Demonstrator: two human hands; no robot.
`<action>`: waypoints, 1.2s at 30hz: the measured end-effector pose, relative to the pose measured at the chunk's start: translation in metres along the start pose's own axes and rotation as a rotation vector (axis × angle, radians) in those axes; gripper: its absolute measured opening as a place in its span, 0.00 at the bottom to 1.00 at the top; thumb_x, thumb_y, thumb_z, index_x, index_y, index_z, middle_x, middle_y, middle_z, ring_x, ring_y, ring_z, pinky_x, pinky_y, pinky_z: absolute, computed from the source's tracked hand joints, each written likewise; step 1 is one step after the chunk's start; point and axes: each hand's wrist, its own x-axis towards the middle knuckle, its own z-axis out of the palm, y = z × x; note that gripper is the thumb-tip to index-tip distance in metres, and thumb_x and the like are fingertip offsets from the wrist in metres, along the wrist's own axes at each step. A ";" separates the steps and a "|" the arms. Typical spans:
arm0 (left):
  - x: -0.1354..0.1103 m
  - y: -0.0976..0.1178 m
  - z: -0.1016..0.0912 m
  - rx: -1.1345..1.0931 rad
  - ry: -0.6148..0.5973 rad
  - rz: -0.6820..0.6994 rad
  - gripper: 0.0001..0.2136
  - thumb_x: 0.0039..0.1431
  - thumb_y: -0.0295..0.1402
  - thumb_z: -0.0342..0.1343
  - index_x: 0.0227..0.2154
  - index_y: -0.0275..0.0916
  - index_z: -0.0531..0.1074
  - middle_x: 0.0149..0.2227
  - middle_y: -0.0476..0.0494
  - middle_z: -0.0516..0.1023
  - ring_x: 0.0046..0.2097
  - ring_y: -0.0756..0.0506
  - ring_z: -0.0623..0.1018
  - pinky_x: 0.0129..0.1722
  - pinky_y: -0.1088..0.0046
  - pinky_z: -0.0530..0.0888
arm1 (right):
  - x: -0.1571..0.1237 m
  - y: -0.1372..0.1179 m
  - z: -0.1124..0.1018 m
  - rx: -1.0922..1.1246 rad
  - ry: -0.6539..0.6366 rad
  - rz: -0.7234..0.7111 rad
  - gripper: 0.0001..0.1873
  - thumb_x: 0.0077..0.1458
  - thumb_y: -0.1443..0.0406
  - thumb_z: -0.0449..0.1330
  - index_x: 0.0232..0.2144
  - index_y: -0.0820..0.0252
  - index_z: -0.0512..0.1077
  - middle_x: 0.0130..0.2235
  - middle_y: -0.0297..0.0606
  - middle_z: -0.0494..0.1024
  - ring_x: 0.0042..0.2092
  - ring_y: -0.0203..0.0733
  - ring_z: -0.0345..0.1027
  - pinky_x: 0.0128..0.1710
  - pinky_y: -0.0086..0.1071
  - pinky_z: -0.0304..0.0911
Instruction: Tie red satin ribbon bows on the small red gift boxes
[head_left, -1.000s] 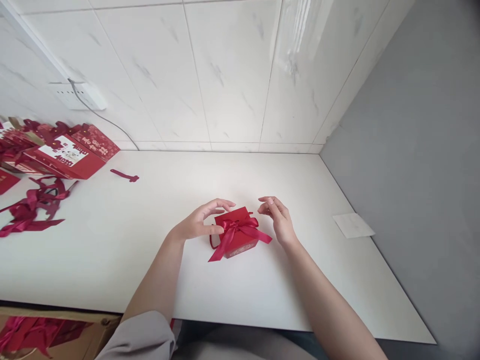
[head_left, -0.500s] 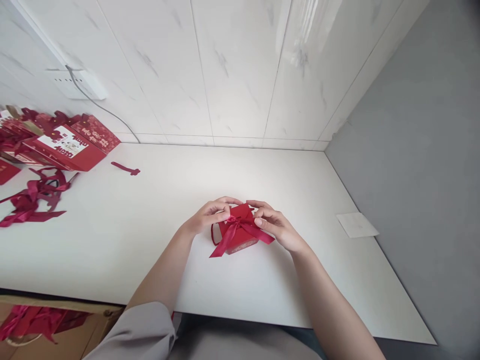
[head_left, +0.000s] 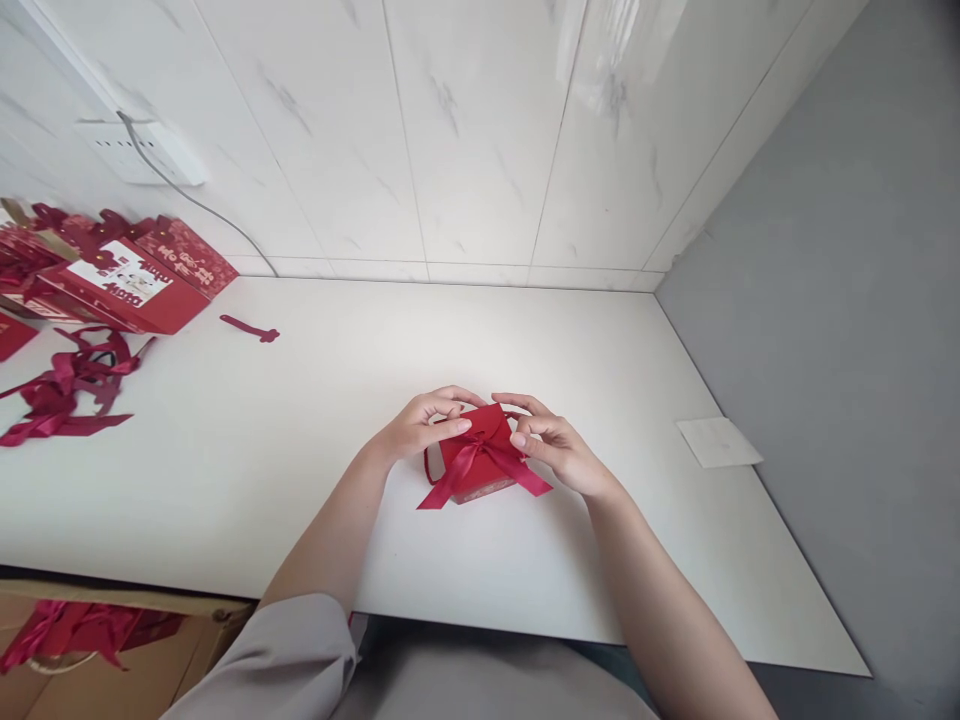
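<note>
A small red gift box (head_left: 486, 482) rests on the white table (head_left: 315, 420), with a dark pink satin ribbon (head_left: 480, 450) tied in a bow across its front. The ribbon's two tails spread down and outward. My left hand (head_left: 424, 425) grips the box's upper left side, its thumb on the top by the bow and its fingers curled behind. At the upper right, my right hand (head_left: 559, 445) has its thumb near the bow, its fingers bent around that side of the box. The bow's loops are partly hidden by my fingers.
Red printed boxes (head_left: 172, 290) stand at the far left, by a tangle of ribbons (head_left: 71, 385). A dark red strip (head_left: 251, 328) lies on the table. White paper (head_left: 718, 442) sits at the right edge. A carton (head_left: 195, 640) at lower left holds red ribboned boxes (head_left: 90, 630).
My left thumb has shifted slightly right over the box top, near the bow. My right hand stays at the box's right side. The view has tilted slightly.
</note>
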 end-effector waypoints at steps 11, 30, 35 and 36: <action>0.000 0.002 0.001 -0.019 -0.056 -0.008 0.20 0.61 0.41 0.55 0.18 0.36 0.61 0.53 0.40 0.72 0.48 0.42 0.76 0.47 0.66 0.72 | 0.000 0.003 0.000 0.065 -0.015 0.006 0.18 0.61 0.55 0.59 0.23 0.57 0.75 0.59 0.38 0.66 0.57 0.52 0.67 0.56 0.46 0.64; -0.003 0.003 -0.006 -0.095 -0.216 -0.028 0.15 0.61 0.38 0.56 0.22 0.35 0.69 0.57 0.38 0.69 0.52 0.39 0.74 0.51 0.63 0.69 | -0.006 -0.010 -0.019 -0.173 0.112 0.073 0.12 0.60 0.53 0.59 0.40 0.52 0.73 0.52 0.39 0.73 0.51 0.45 0.69 0.53 0.41 0.62; -0.004 -0.001 -0.014 -0.129 -0.279 -0.036 0.12 0.59 0.37 0.57 0.23 0.36 0.71 0.59 0.38 0.68 0.60 0.36 0.68 0.59 0.59 0.64 | -0.020 -0.026 -0.043 -0.287 -0.103 0.275 0.23 0.64 0.49 0.51 0.29 0.59 0.74 0.32 0.38 0.76 0.36 0.41 0.69 0.43 0.37 0.63; -0.004 -0.002 -0.014 -0.133 -0.282 -0.043 0.12 0.59 0.37 0.57 0.23 0.36 0.71 0.59 0.38 0.68 0.60 0.36 0.68 0.59 0.58 0.63 | -0.021 -0.028 -0.042 -0.280 -0.170 0.296 0.23 0.63 0.49 0.51 0.28 0.59 0.74 0.30 0.37 0.76 0.34 0.40 0.68 0.41 0.36 0.63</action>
